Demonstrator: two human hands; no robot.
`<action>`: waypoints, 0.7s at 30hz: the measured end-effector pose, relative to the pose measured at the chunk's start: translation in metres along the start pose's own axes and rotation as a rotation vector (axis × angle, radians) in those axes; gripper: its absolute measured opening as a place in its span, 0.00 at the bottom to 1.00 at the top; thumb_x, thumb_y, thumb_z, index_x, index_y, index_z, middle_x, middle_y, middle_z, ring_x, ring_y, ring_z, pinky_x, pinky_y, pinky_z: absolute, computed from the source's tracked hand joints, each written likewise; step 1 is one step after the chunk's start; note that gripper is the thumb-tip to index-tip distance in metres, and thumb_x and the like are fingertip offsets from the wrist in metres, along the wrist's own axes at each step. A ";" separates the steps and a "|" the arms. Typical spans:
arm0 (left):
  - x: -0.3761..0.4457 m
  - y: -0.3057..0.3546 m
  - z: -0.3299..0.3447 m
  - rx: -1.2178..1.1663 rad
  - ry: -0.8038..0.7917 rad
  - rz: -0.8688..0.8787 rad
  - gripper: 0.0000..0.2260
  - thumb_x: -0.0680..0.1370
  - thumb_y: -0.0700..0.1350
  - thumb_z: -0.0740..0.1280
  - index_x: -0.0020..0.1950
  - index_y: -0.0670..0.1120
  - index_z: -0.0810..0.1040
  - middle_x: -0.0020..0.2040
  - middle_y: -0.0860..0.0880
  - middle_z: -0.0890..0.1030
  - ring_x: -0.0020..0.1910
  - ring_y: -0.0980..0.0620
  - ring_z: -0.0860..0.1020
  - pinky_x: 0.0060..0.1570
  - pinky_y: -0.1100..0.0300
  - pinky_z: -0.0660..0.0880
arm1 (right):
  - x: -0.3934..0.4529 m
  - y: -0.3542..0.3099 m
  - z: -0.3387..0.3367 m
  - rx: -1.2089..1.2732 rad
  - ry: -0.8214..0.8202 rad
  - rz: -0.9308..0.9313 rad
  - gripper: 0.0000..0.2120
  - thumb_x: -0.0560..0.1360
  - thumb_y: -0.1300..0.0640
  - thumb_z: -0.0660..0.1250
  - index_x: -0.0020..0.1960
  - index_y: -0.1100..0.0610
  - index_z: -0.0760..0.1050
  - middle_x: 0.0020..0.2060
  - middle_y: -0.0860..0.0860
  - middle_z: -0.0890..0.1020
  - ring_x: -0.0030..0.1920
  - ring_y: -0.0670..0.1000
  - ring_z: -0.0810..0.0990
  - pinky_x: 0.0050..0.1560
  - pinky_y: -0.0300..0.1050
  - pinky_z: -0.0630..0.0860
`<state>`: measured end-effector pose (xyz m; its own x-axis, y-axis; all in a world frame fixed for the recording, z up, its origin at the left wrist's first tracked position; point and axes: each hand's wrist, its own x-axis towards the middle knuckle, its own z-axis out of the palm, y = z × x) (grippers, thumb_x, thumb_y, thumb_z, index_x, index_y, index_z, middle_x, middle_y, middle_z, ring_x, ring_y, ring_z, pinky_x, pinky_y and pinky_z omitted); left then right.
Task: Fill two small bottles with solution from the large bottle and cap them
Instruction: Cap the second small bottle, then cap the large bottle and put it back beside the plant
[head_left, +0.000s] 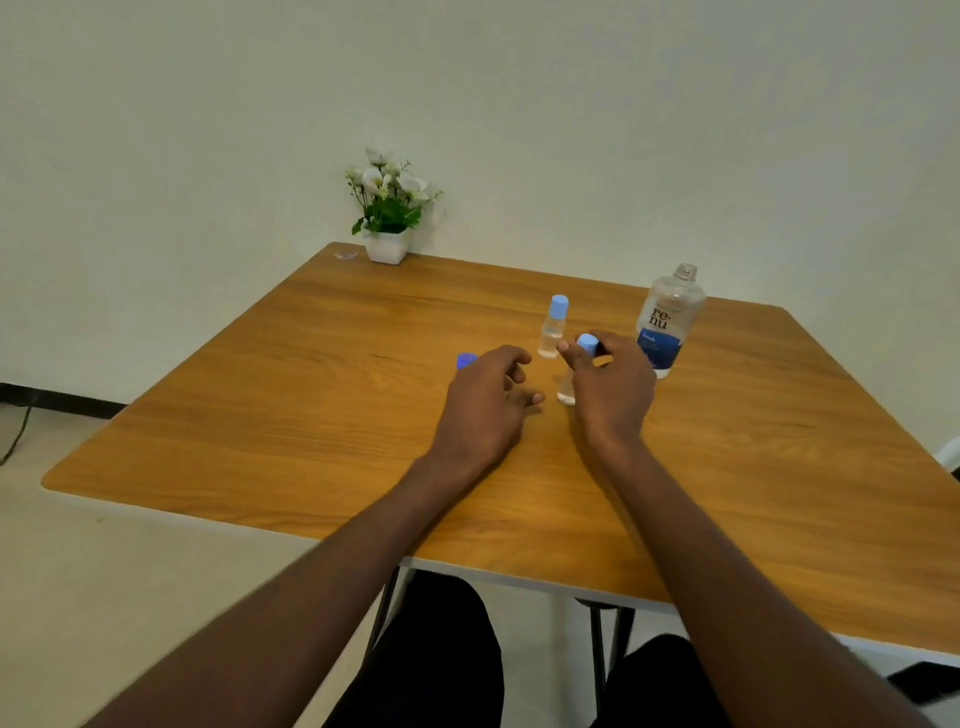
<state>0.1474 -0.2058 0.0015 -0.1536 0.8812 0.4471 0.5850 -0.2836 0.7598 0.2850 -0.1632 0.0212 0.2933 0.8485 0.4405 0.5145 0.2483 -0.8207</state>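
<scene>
I see the wooden table (311, 415) first, carrying everything. Far right on it stands the large bottle (667, 322), uncapped, clear, how full I cannot tell. A potted flower (388, 208) sits at the far corner. My left hand (485, 405) hovers over the table, fingers loosely curled and holding nothing. My right hand (613, 384) pinches the light blue cap (588, 344) atop the near small bottle (566, 392), its body mostly hidden. Just behind stands the capped small bottle (553, 327), holding clear liquid. A darker blue cap (466, 359) lies beyond my left hand
</scene>
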 end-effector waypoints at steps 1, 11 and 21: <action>-0.001 -0.001 -0.001 0.020 0.055 0.002 0.13 0.76 0.41 0.76 0.60 0.48 0.82 0.48 0.52 0.83 0.45 0.61 0.79 0.47 0.67 0.76 | 0.008 0.002 -0.001 -0.011 0.000 0.006 0.16 0.76 0.48 0.76 0.60 0.55 0.84 0.54 0.47 0.84 0.53 0.47 0.80 0.51 0.40 0.70; 0.009 -0.013 -0.007 0.133 0.245 -0.330 0.26 0.79 0.43 0.73 0.75 0.45 0.72 0.71 0.44 0.69 0.61 0.44 0.77 0.58 0.54 0.74 | 0.014 0.025 0.005 -0.230 -0.093 0.009 0.19 0.74 0.51 0.78 0.60 0.59 0.81 0.53 0.53 0.82 0.50 0.51 0.76 0.50 0.47 0.69; 0.013 -0.008 -0.002 0.461 0.021 -0.295 0.21 0.82 0.38 0.64 0.75 0.51 0.72 0.70 0.43 0.69 0.62 0.41 0.73 0.61 0.49 0.75 | 0.015 0.029 -0.009 -0.282 -0.266 0.157 0.51 0.67 0.48 0.85 0.80 0.58 0.62 0.75 0.59 0.71 0.75 0.59 0.71 0.72 0.57 0.72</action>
<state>0.1387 -0.1930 0.0019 -0.3770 0.8893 0.2589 0.8024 0.1740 0.5709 0.3114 -0.1472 0.0076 0.1863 0.9662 0.1782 0.6915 -0.0001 -0.7224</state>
